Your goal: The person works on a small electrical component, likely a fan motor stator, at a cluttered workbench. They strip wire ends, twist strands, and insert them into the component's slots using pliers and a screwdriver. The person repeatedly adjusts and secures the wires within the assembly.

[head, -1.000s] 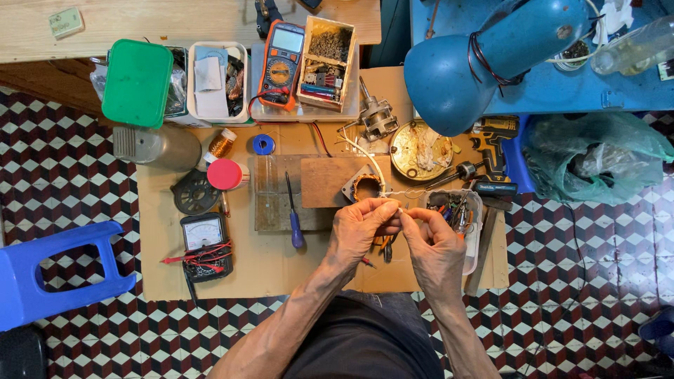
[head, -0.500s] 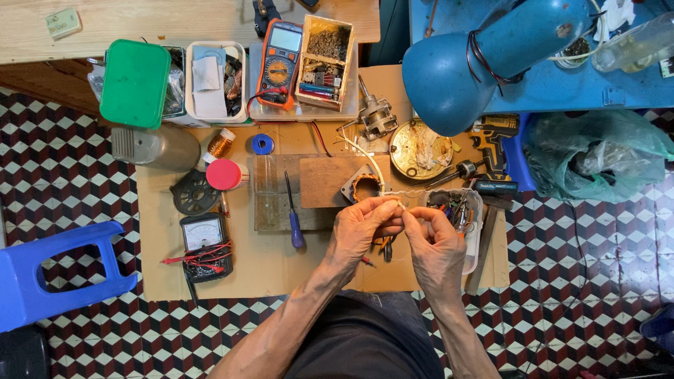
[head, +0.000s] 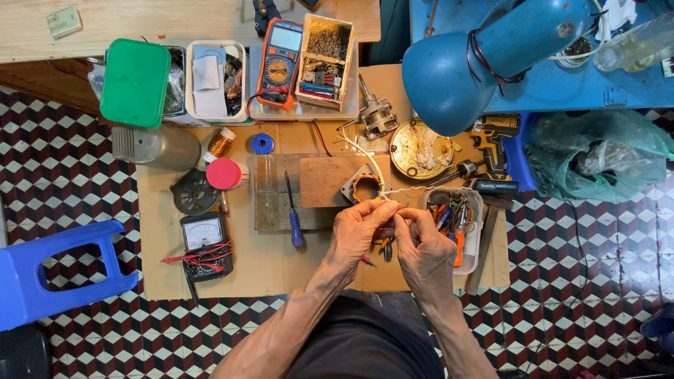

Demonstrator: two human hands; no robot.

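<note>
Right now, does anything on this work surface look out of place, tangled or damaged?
Nothing looks spilled or broken. The oddest thing is the analog meter, whose red leads lie in a loose tangle over it. Both hands, left hand and right hand, pinch thin white wire.

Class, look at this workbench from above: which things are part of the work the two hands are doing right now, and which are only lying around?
In the work:
left hand and right hand, fingertips pinched on a white wire
small motor coil, beside the fingers

Lying about:
blue-handled screwdriver
analog meter
orange multimeter
green-lidded box
tool tray
blue lamp
</note>
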